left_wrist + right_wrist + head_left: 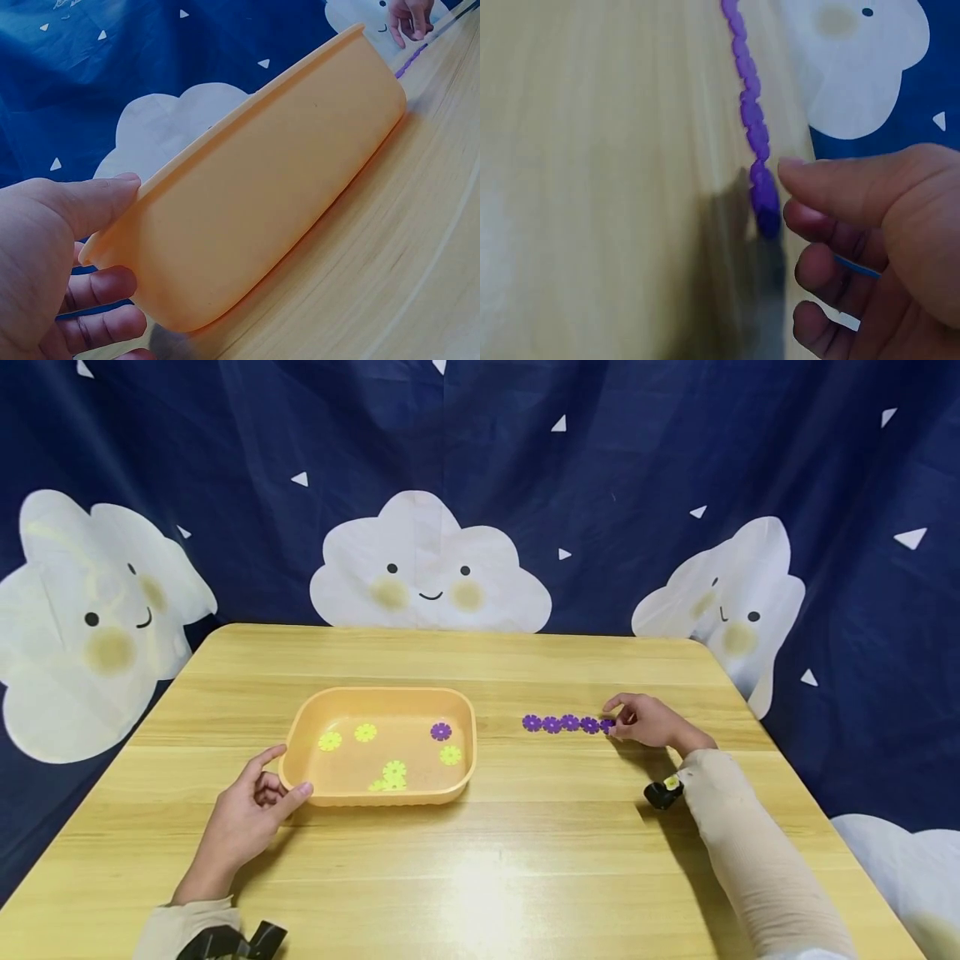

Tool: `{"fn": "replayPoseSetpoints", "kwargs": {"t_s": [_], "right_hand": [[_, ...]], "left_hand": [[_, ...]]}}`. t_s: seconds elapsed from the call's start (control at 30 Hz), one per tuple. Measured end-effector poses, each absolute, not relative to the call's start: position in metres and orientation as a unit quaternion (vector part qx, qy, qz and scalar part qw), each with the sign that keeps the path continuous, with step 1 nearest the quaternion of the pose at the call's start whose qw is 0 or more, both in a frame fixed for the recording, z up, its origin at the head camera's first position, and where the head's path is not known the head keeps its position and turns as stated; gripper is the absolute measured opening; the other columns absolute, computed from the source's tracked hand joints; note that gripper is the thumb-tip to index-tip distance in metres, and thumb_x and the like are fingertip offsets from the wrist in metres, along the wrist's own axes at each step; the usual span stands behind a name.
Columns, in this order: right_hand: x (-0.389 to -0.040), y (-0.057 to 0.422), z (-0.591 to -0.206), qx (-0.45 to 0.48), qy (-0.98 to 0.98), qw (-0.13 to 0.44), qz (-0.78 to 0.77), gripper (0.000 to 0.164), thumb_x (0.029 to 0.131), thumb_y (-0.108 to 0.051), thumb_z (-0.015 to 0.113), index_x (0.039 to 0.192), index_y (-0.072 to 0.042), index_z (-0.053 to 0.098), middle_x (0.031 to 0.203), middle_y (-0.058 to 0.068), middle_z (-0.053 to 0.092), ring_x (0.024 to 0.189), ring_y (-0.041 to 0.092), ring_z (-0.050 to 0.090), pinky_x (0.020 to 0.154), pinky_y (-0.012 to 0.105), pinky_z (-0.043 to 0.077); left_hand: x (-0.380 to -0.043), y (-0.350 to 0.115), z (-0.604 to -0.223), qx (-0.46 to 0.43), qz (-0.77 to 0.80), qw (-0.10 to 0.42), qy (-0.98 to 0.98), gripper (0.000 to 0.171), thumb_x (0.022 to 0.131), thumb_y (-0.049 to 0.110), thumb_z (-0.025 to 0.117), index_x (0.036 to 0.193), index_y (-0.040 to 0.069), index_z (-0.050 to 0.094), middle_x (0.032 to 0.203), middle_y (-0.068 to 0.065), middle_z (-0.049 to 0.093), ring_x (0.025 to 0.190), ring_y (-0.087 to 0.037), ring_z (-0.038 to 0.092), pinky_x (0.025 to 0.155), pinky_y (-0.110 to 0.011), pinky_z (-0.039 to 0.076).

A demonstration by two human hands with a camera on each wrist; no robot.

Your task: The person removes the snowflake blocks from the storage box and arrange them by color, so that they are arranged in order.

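An orange plastic basin (382,697) stands left of the table's middle, with several yellow snowflake discs (365,732) and one purple disc (441,732) inside. My left hand (251,810) holds its near left corner, thumb over the rim and fingers against the outer wall (255,202). To the right of the basin, several purple snowflake discs (570,723) lie flat in a row on the table. At the row's right end is my right hand (648,722). In the right wrist view its thumb and bent fingers (810,221) are just beside the last purple disc (765,199), with nothing visible between them.
A light wooden table (480,843) carries everything. Behind it hangs a dark blue curtain (600,452) with white clouds and triangles. Black wrist cameras (663,793) are strapped over both sleeves.
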State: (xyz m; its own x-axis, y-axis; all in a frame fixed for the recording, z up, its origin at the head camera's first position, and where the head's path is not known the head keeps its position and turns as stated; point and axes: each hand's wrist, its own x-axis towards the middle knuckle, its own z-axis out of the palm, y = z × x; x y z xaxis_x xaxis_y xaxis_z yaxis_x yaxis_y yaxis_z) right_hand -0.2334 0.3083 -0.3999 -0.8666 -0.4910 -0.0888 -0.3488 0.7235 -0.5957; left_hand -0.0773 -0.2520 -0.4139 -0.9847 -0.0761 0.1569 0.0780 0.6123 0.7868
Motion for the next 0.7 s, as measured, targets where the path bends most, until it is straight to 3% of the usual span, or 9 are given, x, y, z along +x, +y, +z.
{"fn": "replayPoseSetpoints", "kwargs": {"t_s": [0.2, 0.47, 0.7], "right_hand": [[-0.235, 0.299, -0.39, -0.273, 0.899, 0.108, -0.325, 0.025, 0.094, -0.005, 0.06, 0.115, 0.007, 0.057, 0.079, 0.006, 0.063, 0.066, 0.022, 0.06, 0.058, 0.031, 0.047], [-0.243, 0.275, -0.378, -0.249, 0.911, 0.123, -0.305, 0.027, 0.096, -0.004, 0.059, 0.122, 0.005, 0.057, 0.09, 0.013, 0.065, 0.073, 0.032, 0.063, 0.069, 0.038, 0.05], [-0.247, 0.25, -0.373, -0.286, 0.903, 0.127, -0.296, 0.027, 0.095, -0.004, 0.06, 0.12, 0.005, 0.058, 0.091, 0.014, 0.067, 0.079, 0.03, 0.065, 0.077, 0.042, 0.051]], "left_hand": [[-0.078, -0.252, -0.414, 0.001, -0.44, 0.088, -0.894, 0.068, 0.09, 0.027, 0.072, 0.143, 0.0, 0.039, 0.083, -0.005, 0.056, 0.067, -0.008, 0.051, 0.06, -0.019, 0.042], [-0.08, -0.252, -0.413, -0.003, -0.438, 0.089, -0.895, 0.068, 0.09, 0.027, 0.072, 0.143, 0.0, 0.039, 0.083, -0.004, 0.057, 0.067, -0.007, 0.051, 0.06, -0.019, 0.042], [-0.078, -0.253, -0.414, -0.006, -0.435, 0.079, -0.897, 0.071, 0.09, 0.027, 0.072, 0.144, -0.002, 0.037, 0.082, -0.003, 0.057, 0.066, -0.007, 0.051, 0.059, -0.02, 0.042]]}}
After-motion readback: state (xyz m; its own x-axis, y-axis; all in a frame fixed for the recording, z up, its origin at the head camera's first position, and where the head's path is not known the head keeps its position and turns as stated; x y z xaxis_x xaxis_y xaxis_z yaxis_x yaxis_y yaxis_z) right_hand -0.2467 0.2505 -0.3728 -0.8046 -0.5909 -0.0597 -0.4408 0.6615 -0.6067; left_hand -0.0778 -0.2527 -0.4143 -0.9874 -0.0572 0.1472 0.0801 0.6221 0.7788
